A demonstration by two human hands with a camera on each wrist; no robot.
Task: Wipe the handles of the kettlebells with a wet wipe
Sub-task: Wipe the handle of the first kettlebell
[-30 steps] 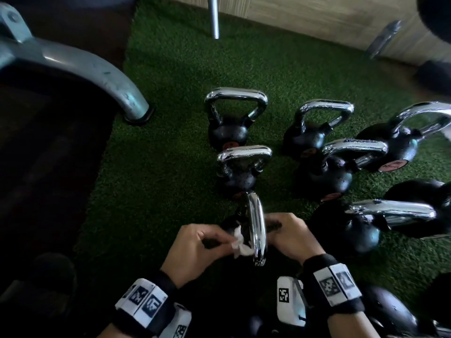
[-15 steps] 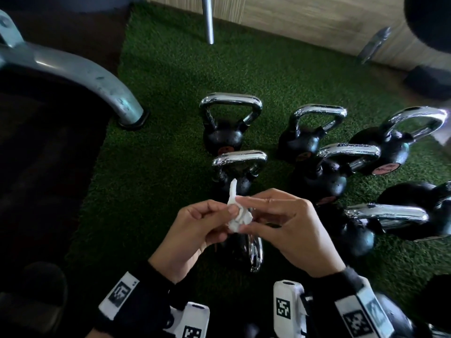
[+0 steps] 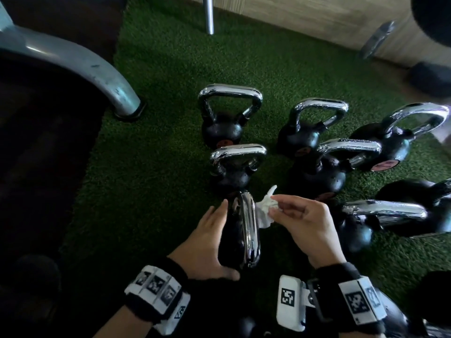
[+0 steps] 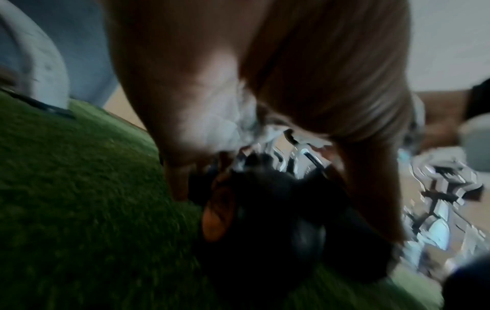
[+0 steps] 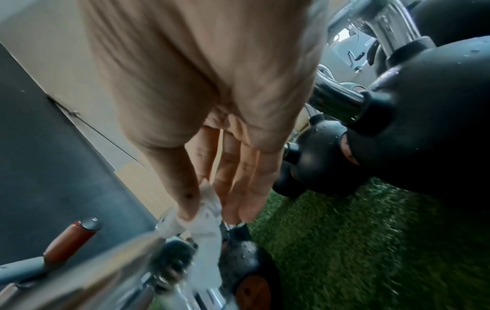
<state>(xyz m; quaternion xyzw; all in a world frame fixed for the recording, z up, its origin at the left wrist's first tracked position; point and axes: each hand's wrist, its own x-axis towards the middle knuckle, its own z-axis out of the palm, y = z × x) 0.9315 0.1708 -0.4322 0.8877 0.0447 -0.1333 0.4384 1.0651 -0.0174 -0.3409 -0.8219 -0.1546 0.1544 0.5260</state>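
1. Head view, lower centre of the frame: my right hand (image 3: 305,223) pinches the wet wipe (image 3: 264,211) between thumb and fingertips, the other fingers loosely extended. The wipe touches the right side of the chrome handle (image 3: 249,228) of the nearest kettlebell (image 3: 230,242).
2. My left hand (image 3: 207,242) lies open, fingers straight, against the left side of that kettlebell's black body, steadying it.
3. Right wrist view confirms the pinch: the crumpled wipe (image 5: 204,211) sits under my thumb, just above the handle.
4. Left wrist view is blurred; it shows only my palm close over the dark body.
5. Progress, as a judgement: this handle is in work, not finished. Water beads show on several handles (image 3: 322,108) toward the right of the frame, which suggests they are already wiped, though I cannot confirm it.
6. Remaining: complete this handle, then any handle on the green turf (image 3: 146,167) not yet treated; which ones those are cannot be determined.
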